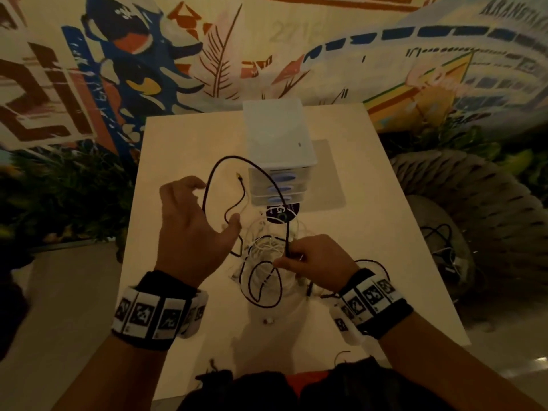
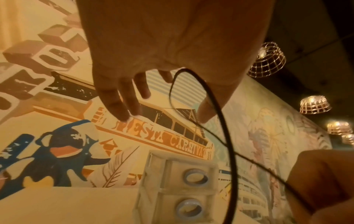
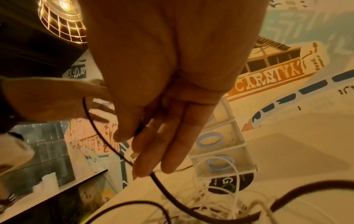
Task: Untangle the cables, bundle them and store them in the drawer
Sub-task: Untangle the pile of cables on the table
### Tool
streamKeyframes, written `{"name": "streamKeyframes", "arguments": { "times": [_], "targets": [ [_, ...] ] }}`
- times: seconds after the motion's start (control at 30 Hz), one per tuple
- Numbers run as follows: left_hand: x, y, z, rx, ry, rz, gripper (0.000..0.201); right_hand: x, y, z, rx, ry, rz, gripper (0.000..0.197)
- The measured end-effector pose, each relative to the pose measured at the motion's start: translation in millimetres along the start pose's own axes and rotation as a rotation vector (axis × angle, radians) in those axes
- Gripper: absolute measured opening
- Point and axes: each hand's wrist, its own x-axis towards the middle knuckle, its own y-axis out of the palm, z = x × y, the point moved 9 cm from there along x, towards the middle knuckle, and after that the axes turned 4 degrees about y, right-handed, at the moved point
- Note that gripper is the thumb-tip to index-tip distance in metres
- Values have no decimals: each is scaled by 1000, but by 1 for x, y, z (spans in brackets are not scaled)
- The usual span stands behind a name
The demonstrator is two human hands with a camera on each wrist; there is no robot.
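A tangle of white cables (image 1: 267, 247) and black cables lies mid-table in front of a small white drawer unit (image 1: 278, 143) whose drawers are closed. My right hand (image 1: 286, 258) pinches a thick black cable (image 1: 234, 158) between thumb and fingers; the right wrist view shows that pinch (image 3: 134, 133). The cable rises from there in a tall loop. My left hand (image 1: 215, 203) is spread open, and the loop's left side runs through the gap between its thumb and fingers (image 2: 122, 106). A thin dark cable ends in a gold plug (image 1: 238, 175) near the drawers.
A round black sticker (image 1: 281, 213) and a translucent mat (image 1: 329, 173) lie at the drawer unit's base. A small white plug (image 1: 269, 321) lies near the front. A grey woven pouf (image 1: 474, 203) with more cables stands right of the table (image 1: 178, 143). Dark fabric lies at the near edge.
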Motion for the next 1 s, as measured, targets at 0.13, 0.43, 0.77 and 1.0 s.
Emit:
{"name": "streamKeyframes", "arguments": {
  "times": [0.13, 0.43, 0.77, 1.0],
  "targets": [
    [4, 0, -41, 115, 142, 74, 74, 5, 23, 5, -85, -2, 87, 43],
    [-52, 114, -30, 104, 322, 885, 53, 3, 13, 16, -60, -137, -48, 30],
    [-51, 109, 9, 110, 361, 758, 49, -23, 26, -150, 23, 656, 164, 66],
    [-55, 105, 18, 95, 265, 761, 53, -7, 38, -112, 438, 514, 173, 34]
  ]
}}
